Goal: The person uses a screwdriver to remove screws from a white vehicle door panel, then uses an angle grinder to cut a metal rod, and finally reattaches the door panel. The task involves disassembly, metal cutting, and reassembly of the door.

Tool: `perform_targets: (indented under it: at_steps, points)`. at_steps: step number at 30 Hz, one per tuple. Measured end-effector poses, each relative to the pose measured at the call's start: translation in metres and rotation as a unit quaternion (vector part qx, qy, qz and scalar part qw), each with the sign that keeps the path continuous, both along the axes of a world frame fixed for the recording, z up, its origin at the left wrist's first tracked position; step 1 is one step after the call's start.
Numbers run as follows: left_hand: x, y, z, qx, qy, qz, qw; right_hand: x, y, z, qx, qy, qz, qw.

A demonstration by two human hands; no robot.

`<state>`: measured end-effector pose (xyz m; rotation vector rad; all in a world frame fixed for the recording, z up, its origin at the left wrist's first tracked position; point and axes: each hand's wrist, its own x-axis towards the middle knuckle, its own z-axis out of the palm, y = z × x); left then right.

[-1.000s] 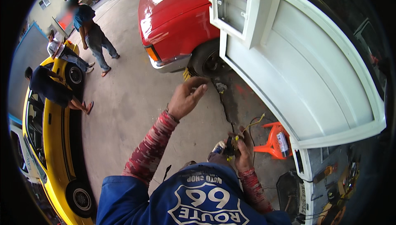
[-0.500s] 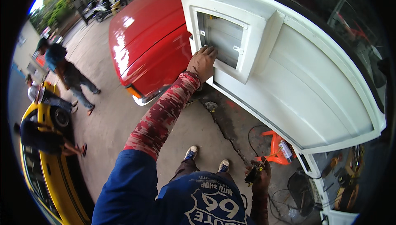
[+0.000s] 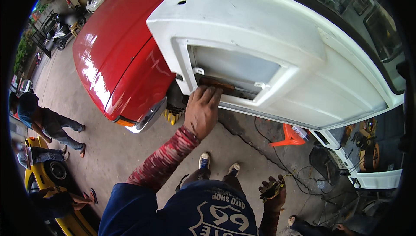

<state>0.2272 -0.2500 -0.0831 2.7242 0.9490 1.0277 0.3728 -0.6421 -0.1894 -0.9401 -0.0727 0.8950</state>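
Note:
My left hand [image 3: 202, 111] reaches to the white tailgate [image 3: 346, 101] of a vehicle. Its fingers curl over the lower rim of a rectangular opening [image 3: 234, 67], and their tips are hidden inside. Just beyond the fingertips, an orange-brown elongated thing [image 3: 219, 83] lies in the opening; its kind is unclear. Two small white tabs stand at the opening's sides. Low on the right, my right hand [image 3: 277, 200] is palm up, fingers curled round a small dark part with yellow bits [image 3: 271, 189] and a thin yellow wire. I cannot make out its kind.
A red car [image 3: 125, 50] stands close behind the tailgate at the left. An orange plastic stool [image 3: 289, 135] and black cables [image 3: 299, 182] are on the floor at the right. Several people [image 3: 54, 123] are by a yellow car [image 3: 41, 171]; another person's foot [image 3: 292, 220] shows at lower right.
My view has shifted and the tailgate appears closer. My left hand has moved from the opening's lower corner along its lower rim. The orange-brown thing now shows inside. My right hand has turned palm up.

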Motion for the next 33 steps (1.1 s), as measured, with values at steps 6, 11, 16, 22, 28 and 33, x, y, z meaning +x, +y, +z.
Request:
perform_targets:
  at_steps: [6,11,16,22,28,33]
  points:
    - [-0.032,-0.061,0.030,-0.119,0.040,-0.025,0.992,0.011,0.005,0.003,-0.097,-0.016,0.009,0.995]
    - [-0.026,-0.089,0.028,0.115,0.276,0.012,0.954,0.029,0.003,-0.004,-0.100,-0.032,0.067,0.992]
    - [-0.031,-0.120,0.025,-0.087,0.231,-0.042,0.968,0.034,-0.006,-0.022,-0.092,-0.018,0.023,0.995]
    - [-0.063,-0.163,0.033,-0.204,0.176,-0.049,0.962,0.046,-0.045,-0.022,-0.146,-0.148,0.126,0.970]
    - [-0.055,-0.165,0.026,-0.203,0.159,-0.065,0.964,0.047,-0.052,-0.036,-0.068,-0.057,0.103,0.991]
    - [-0.021,-0.149,0.021,-0.193,0.168,-0.103,0.961,0.044,-0.053,-0.028,-0.037,-0.003,0.154,0.987]
